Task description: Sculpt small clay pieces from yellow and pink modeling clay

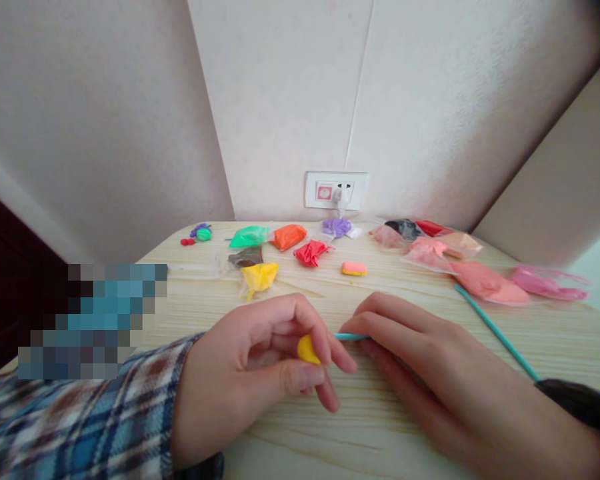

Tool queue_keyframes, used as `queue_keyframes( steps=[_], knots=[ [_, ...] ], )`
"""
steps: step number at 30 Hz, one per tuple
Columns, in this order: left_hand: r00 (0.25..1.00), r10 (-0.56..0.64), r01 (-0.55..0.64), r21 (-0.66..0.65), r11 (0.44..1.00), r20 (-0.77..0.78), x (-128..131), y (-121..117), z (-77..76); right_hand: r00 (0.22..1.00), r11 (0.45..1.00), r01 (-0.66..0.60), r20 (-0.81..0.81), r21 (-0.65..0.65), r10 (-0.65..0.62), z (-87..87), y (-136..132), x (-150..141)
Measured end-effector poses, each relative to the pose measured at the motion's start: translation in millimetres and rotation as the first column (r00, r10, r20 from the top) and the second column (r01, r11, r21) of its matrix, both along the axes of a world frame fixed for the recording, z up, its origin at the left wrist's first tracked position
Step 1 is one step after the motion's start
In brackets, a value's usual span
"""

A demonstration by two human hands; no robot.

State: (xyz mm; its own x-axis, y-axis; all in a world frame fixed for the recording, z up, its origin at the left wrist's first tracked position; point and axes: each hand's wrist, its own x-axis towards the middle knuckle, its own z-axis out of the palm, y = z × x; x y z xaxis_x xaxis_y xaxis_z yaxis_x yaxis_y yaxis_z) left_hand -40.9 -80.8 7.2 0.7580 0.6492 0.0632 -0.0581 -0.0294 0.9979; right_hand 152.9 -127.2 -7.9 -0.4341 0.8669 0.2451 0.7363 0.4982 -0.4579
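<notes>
My left hand (pixel 260 363) is closed in a pinch on a small yellow lump of clay (pixel 307 350), held just above the wooden table (pixel 405 413). My right hand (pixel 430 373) lies close beside it, fingers pressed together on the tip of a thin teal stick (pixel 351 337) that points at the yellow lump. The stick's tip nearly touches the clay. My left sleeve is blue plaid.
Several small bags of coloured clay lie along the back: yellow (pixel 260 277), red (pixel 311 252), orange (pixel 289 236), green (pixel 250 236), purple (pixel 336 227), pink (pixel 485 281). A second teal stick (pixel 495 331) lies at the right. A small orange-pink clay piece (pixel 354 269) sits mid-table. A wall socket (pixel 336 191) is behind.
</notes>
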Motion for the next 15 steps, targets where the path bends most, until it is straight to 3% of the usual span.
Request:
queue_keyframes(
  steps=[6,10,12,15],
  knots=[
    [0.991,-0.005,-0.005,-0.081,0.997,-0.131,-2.5,-4.6,7.8,1.000,1.000,-0.008,-0.011,0.001,0.008,1.2,0.8,-0.1],
    [0.989,0.055,-0.035,0.146,0.989,-0.134,-0.8,-0.7,8.1,1.000,1.000,-0.001,-0.013,-0.003,0.001,1.6,0.0,-0.3],
    [0.988,0.039,-0.009,0.196,0.981,-0.151,-0.4,0.9,6.9,1.000,1.000,-0.004,-0.015,0.007,0.004,1.5,-0.1,-0.3],
    [0.991,0.014,-0.004,0.076,0.997,-0.136,-1.5,-1.3,6.7,1.000,1.000,-0.007,-0.011,-0.002,0.007,1.4,0.4,-0.3]
  ],
)
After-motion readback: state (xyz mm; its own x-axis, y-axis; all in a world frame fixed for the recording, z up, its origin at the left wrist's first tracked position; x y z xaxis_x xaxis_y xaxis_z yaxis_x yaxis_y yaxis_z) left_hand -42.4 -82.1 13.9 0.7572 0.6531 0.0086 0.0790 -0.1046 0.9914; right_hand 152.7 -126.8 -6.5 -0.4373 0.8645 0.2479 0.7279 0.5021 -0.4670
